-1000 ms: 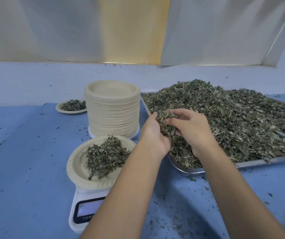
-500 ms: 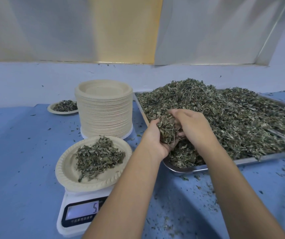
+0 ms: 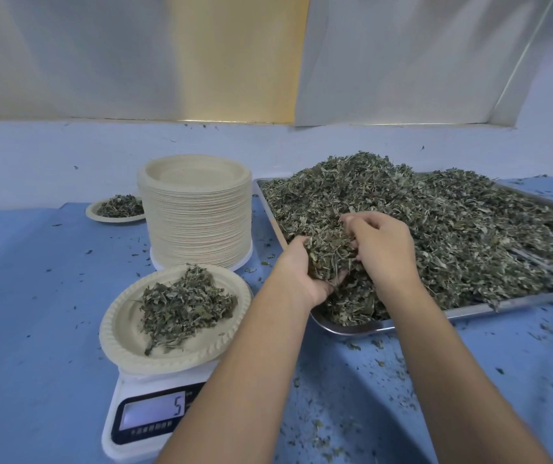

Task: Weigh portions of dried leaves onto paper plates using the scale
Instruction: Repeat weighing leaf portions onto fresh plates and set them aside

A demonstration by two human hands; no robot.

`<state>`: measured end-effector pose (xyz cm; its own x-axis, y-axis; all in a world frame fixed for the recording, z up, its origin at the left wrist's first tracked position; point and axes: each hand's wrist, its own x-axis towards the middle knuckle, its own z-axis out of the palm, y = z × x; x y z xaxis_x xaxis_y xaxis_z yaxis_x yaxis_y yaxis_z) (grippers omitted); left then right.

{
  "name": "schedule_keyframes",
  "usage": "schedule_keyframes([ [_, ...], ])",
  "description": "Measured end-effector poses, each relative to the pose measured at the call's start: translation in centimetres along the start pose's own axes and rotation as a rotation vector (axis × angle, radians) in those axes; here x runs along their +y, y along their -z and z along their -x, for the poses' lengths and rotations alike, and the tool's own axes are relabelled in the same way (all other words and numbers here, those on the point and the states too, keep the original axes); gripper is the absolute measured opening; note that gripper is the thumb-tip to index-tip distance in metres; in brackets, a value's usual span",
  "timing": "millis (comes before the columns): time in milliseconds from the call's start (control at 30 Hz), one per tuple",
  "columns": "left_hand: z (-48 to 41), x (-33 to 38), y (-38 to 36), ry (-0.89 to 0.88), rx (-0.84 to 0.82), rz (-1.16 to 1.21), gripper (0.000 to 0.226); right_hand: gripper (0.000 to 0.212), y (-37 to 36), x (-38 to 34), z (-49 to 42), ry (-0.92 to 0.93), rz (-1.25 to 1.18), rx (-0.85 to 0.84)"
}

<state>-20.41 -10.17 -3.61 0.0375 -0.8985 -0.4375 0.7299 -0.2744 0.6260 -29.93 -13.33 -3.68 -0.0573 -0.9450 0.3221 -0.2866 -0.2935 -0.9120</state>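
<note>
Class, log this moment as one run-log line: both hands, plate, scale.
left-hand grip: cups leaf clump | right-hand grip: pinches same clump above tray | plate: on scale, holds leaves | scale display: 5

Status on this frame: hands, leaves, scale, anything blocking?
Left hand cups leaf clump over tray, right hand pinches into it. Plate on scale holds portion, display reads 5. Nothing in the way.
</note>
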Motion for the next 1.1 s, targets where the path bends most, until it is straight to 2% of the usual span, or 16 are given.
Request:
schedule_keyframes([
  [133,0.2,1.0,0.4,-0.013,0.005,0.042,0.034,0.028,0.2,-0.3,0.2,-0.044,-0.008,0.044],
  [333,0.9,1.7,0.6,-0.030,-0.008,0.079,0.034,0.029,0.1,-0.5,0.7,-0.006,0.075,0.021],
  [567,3.0,3.8,0.8,-0.068,-0.116,0.168,0.038,0.031,-1.4,-1.5,1.5,-0.066,-0.169,0.029],
  [767,5.3,6.0,2.9,-0.117,-0.142,0.161,0.036,0.030,-4.7,-4.6,3.9,-0.148,-0.542,-0.137],
  [900,6.8,7.4,5.4,-0.187,-0.125,0.228,0.033,0.032,-7.0,-5.6,5.1,-0.132,-0.478,-0.245],
  [1100,8.2,9.1,9.3,-0.281,-0.012,0.236,0.027,0.032,-10.6,-6.5,6.5,-0.133,-0.477,-0.381],
])
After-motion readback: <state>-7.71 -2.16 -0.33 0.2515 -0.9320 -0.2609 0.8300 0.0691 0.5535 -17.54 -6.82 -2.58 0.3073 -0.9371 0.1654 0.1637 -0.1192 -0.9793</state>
